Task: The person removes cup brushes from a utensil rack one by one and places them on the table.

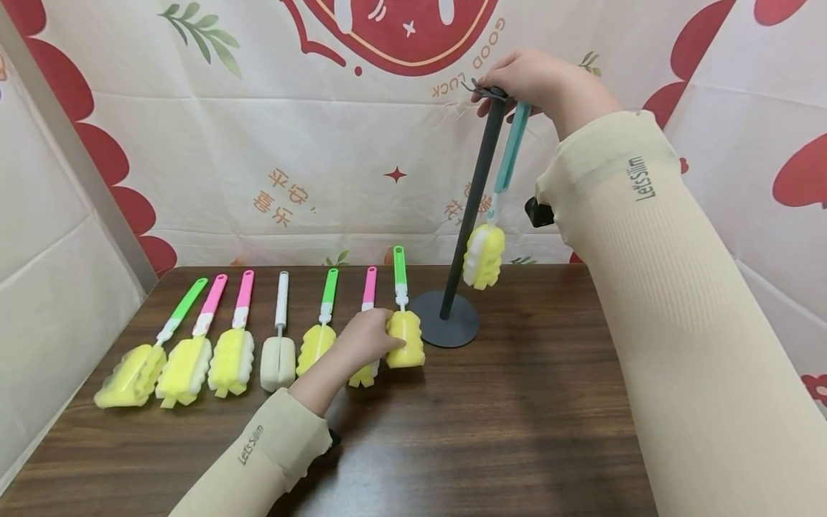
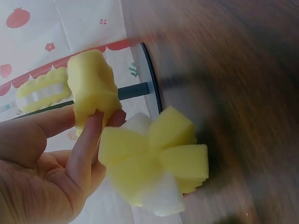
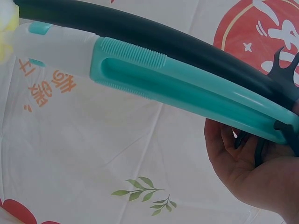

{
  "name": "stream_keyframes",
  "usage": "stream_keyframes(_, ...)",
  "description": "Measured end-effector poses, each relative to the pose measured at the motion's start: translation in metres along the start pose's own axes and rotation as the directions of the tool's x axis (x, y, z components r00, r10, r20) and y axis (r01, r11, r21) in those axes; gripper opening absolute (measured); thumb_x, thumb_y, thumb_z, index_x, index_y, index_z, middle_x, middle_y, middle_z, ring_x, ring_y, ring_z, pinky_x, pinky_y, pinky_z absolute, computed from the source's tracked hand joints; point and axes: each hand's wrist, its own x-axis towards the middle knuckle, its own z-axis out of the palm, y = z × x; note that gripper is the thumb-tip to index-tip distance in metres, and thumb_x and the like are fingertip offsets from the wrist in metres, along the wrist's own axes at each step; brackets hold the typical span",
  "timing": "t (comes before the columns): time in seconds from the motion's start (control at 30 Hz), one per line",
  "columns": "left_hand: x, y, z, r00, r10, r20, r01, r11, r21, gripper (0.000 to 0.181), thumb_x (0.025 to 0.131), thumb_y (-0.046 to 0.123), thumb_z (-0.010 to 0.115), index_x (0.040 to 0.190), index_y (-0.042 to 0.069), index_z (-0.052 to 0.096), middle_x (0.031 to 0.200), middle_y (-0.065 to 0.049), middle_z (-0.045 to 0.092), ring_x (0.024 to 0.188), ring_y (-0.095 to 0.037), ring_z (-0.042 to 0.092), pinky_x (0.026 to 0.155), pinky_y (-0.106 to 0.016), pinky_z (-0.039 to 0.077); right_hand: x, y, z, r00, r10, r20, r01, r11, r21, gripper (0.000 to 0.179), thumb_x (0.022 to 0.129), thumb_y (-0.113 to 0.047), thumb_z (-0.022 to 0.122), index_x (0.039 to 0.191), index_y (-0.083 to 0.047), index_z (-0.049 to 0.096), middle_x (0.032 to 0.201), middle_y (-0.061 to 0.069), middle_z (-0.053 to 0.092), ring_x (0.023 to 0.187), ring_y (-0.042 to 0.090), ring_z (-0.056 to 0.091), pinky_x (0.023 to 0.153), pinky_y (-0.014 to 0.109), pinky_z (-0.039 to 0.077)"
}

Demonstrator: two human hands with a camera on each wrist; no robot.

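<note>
My left hand (image 1: pixel 370 336) grips the yellow sponge head of a green-handled bottle brush (image 1: pixel 405 341) at the right end of a row on the table. In the left wrist view its fingers and thumb hold that sponge, beside the yellow and white head of a pink-handled brush (image 2: pixel 154 161). My right hand (image 1: pixel 533 82) is at the top of a dark hook stand (image 1: pixel 481 172), fingers curled about its hooks. From a hook hangs a teal-handled sponge brush (image 3: pixel 187 91), its hole over the hook, head down near the pole. The right thumb is hidden in the right wrist view.
Left of my left hand lie several more sponge brushes, including a white-handled one (image 1: pixel 278 359) and one with a clear cover (image 1: pixel 129 377). The stand's round base (image 1: pixel 452 334) rests on the dark wooden table (image 1: pixel 517 424). A printed cloth (image 1: pixel 362 151) hangs behind.
</note>
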Motion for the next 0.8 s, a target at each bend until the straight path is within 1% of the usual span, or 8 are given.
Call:
stream_keyframes(0.13, -0.0004, 0.0004, -0.0002, 1.0, 0.002, -0.022, -0.001, 0.999, 0.043, 0.031, 0.084, 0.016, 0.077, 0.106, -0.001, 0.067, 0.079, -0.004, 0.061, 0.072, -0.02, 0.055, 0.067, -0.032, 0.049, -0.0003, 0.0, 0.0, 1.0, 0.006, -0.003, -0.006, 1.0, 0.002, 0.044, 0.103, -0.04, 0.04, 0.128, -0.009, 0.059, 0.11, 0.002, 0.065, 0.093, 0.022, 0.055, 0.083, 0.033, 0.044)
stream_keyframes(0.37, -0.0025, 0.002, 0.0013, 0.999, -0.013, -0.029, 0.016, 0.995, 0.101, 0.027, 0.084, 0.016, 0.077, 0.101, -0.002, 0.067, 0.075, -0.005, 0.059, 0.071, -0.021, 0.053, 0.069, -0.033, 0.047, 0.0009, 0.0004, 0.0002, 1.0, 0.008, -0.011, -0.007, 1.0, 0.004, 0.044, 0.103, -0.04, 0.041, 0.128, -0.009, 0.059, 0.108, 0.002, 0.065, 0.093, 0.022, 0.055, 0.084, 0.033, 0.045)
stream_keyframes(0.6, 0.0013, 0.0009, 0.0029, 0.999, 0.007, -0.048, 0.001, 0.986, 0.168, 0.02, 0.083, 0.015, 0.078, 0.088, 0.0, 0.066, 0.069, -0.005, 0.055, 0.065, -0.019, 0.049, 0.064, -0.031, 0.045, 0.0003, 0.0014, 0.0015, 1.0, 0.005, -0.029, -0.005, 1.0, 0.0, 0.045, 0.103, -0.041, 0.041, 0.127, -0.009, 0.06, 0.106, 0.001, 0.066, 0.091, 0.021, 0.056, 0.083, 0.033, 0.045)
stream_keyframes(0.7, 0.0023, 0.0013, 0.0036, 0.998, 0.006, -0.057, 0.004, 0.984, 0.177, 0.019, 0.082, 0.015, 0.079, 0.088, 0.0, 0.067, 0.068, -0.005, 0.055, 0.065, -0.019, 0.048, 0.063, -0.031, 0.045, -0.0001, 0.0014, 0.0016, 1.0, 0.003, -0.028, -0.003, 1.0, 0.0, 0.045, 0.103, -0.041, 0.041, 0.127, -0.009, 0.061, 0.106, 0.001, 0.066, 0.091, 0.02, 0.056, 0.082, 0.032, 0.045)
stream_keyframes(0.8, 0.0034, 0.0016, 0.0049, 0.998, 0.005, -0.063, 0.008, 0.978, 0.206, 0.019, 0.082, 0.015, 0.079, 0.086, 0.001, 0.068, 0.068, -0.004, 0.056, 0.064, -0.019, 0.049, 0.063, -0.031, 0.045, -0.0004, 0.0011, 0.0014, 1.0, 0.0, -0.026, 0.0, 1.0, 0.001, 0.044, 0.103, -0.04, 0.041, 0.127, -0.009, 0.061, 0.107, 0.001, 0.066, 0.092, 0.021, 0.056, 0.081, 0.032, 0.045)
